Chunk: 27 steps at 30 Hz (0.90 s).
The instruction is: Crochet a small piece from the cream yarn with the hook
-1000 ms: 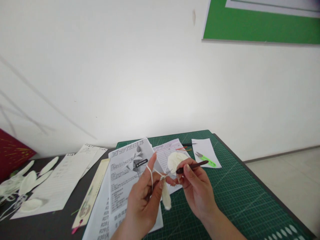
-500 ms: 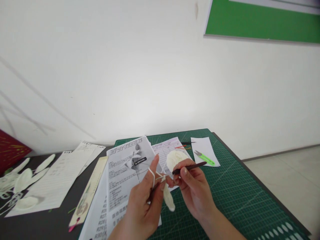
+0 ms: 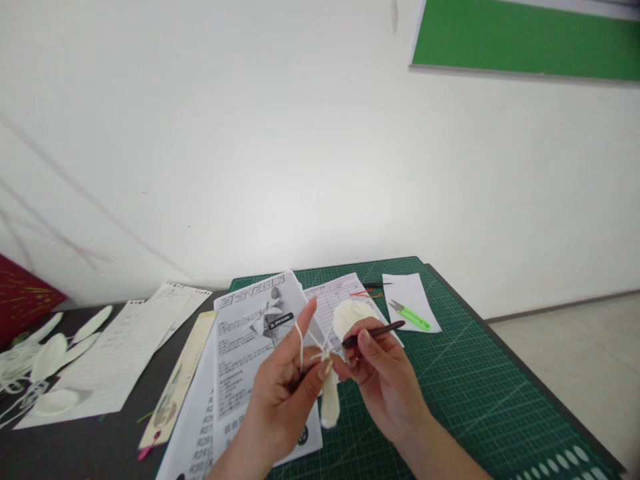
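Note:
Between thumb and fingers, my left hand (image 3: 287,393) pinches the top of a small white crocheted petal (image 3: 330,400), which hangs down over the green mat. A strand of white yarn (image 3: 301,340) loops round its raised index finger. My right hand (image 3: 383,373) grips a crochet hook (image 3: 375,333) by its dark brown handle, like a pen. The hook's thin tip points left to the petal's top edge, where the stitches are too small to make out. Just behind my right fingers sits a ball of white yarn (image 3: 350,315).
On the green cutting mat (image 3: 460,387) lie printed sheets (image 3: 240,373) and green thread snips (image 3: 413,315) on white paper (image 3: 425,290). To the left are a bookmark-like strip (image 3: 175,387), handwritten pages (image 3: 110,360) and several white crocheted petals (image 3: 50,357). A white wall (image 3: 300,133) rises behind.
The petal has swung from a slant to hanging nearly straight down. My right hand and the hook have shifted slightly left, and the left index finger stands a little higher.

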Motion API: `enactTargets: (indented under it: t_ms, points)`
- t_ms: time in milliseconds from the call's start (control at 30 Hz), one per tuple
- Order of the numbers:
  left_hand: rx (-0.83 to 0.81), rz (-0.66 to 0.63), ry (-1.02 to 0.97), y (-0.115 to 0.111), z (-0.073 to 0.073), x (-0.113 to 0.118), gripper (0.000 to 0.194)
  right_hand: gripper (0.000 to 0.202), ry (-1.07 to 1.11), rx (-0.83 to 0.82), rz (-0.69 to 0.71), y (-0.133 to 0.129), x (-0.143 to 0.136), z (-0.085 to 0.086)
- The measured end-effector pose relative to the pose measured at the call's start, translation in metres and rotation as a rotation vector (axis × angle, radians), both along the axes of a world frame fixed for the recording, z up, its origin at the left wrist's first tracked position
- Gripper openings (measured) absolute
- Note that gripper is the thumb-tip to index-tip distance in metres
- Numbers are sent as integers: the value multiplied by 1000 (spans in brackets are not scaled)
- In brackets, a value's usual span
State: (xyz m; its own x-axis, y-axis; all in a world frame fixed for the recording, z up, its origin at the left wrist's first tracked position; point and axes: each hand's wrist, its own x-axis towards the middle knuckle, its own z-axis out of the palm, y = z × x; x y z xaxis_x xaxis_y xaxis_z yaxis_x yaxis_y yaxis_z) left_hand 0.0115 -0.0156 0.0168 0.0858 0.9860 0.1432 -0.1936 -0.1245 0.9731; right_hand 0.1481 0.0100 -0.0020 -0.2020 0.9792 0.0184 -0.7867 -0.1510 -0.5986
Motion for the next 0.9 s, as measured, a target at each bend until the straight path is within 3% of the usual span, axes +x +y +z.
enactTargets:
  t_ms: [167,267,433,700,900]
  points:
    - [320,-24,308,0,-12,-8,64,12,48,-19,18,-1,0,5]
    - [396,-15,404,-1,-10,-9,65,15,39,-30,37,-1,0,5]
    - [388,-33,428,-2,-6,-8,68,16,16,-25,29,-1,1,3]
    - [328,-21,254,-3,-5,-5,67,13,39,16,-2,-3,2,6]
    - [303,-10,270,-4,-2,-6,64,14,10,112,-22,-4,4,10]
